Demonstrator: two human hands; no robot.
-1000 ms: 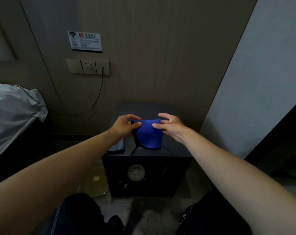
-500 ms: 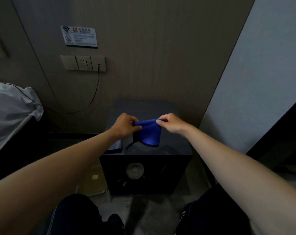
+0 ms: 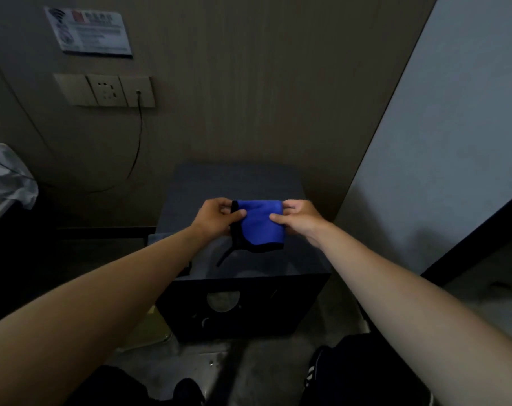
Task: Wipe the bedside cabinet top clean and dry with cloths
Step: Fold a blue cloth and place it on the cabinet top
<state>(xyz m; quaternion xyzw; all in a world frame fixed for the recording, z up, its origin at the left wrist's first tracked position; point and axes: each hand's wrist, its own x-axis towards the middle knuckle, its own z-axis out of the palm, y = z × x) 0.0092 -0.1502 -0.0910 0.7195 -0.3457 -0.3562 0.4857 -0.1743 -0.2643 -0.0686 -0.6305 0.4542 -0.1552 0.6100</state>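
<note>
White bedding (image 3: 5, 183) lies far left, under a wall socket (image 3: 105, 90) with a dangling cable (image 3: 136, 148). My left hand (image 3: 216, 216) and right hand (image 3: 300, 219) each pinch a side of the blue cloth (image 3: 260, 224) above the dark cabinet top (image 3: 237, 180); a pale wall (image 3: 454, 142) stands right.

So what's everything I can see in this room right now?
Folded microfibre cloth: one, blue with black edging, held above the cabinet.
Bedside cabinet: one, black, against the wall.
Second cloth: one, greyish, on the cabinet's left edge, mostly hidden.
Wall socket panel: one, beige, upper left, black cable plugged in.
Wifi notice: one, white, above the sockets.
Bedding: white, far left.
Left hand, right hand: pinching the blue cloth's sides.
</note>
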